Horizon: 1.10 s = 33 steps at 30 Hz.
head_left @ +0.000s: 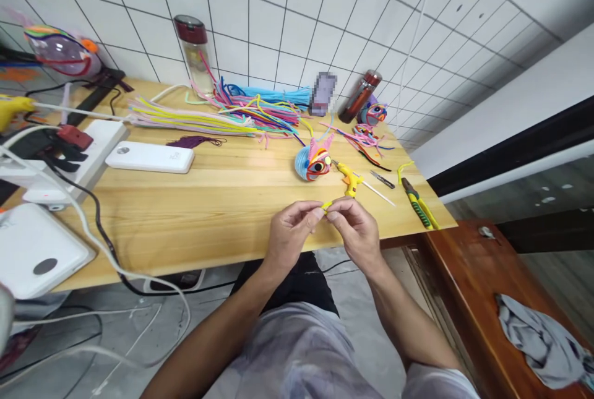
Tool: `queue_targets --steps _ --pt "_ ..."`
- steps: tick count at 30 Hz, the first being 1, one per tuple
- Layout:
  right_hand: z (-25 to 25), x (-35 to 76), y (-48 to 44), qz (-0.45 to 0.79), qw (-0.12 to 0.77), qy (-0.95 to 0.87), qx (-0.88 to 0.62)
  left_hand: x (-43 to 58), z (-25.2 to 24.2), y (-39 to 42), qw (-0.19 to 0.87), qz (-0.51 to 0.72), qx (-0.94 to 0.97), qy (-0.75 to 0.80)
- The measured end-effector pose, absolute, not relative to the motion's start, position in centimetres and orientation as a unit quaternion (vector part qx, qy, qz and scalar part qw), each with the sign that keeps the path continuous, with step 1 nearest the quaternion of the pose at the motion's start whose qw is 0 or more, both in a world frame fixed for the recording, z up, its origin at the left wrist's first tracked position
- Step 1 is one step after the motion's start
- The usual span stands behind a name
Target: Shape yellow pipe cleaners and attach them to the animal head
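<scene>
A short piece of yellow pipe cleaner is pinched between my two hands at the table's front edge. My left hand closes thumb and finger on one end of it. On its other end, the fingertips of my right hand are pressed together. Just beyond the hands stands a round fish-like craft figure wrapped in light blue, with pink fins and an orange-ringed eye. Right of it lies a yellow glue gun with a white glue stick out of its back.
Bundles of coloured pipe cleaners lie along the back. Pliers, small snips and a yellow pipe-cleaner scrap are at right. A white power bank, a power strip and cables fill the left. Two bottles stand near the wall.
</scene>
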State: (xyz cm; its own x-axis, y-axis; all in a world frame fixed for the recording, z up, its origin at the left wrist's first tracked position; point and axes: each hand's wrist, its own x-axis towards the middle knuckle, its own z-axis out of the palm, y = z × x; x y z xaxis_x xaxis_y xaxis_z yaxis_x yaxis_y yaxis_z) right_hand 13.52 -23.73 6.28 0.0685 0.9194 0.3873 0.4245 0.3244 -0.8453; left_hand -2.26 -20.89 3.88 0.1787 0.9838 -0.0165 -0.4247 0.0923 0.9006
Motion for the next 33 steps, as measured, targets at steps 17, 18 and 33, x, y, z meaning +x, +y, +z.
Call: queue_targets --steps 17,18,33 --pt "6.5 20.4 -30.9 0.155 0.424 -0.75 -0.483 0.5 5.3 -25.3 0.718 0.343 0.522 0.308" --pt "6.4 20.5 -31.2 0.155 0.425 -0.749 -0.484 0.5 5.4 -25.4 0.72 0.332 0.526 0.308" --pt "6.9 19.6 -27.3 0.092 0.375 -0.815 -0.432 -0.7 3.8 -21.8 0.741 0.34 0.506 0.281"
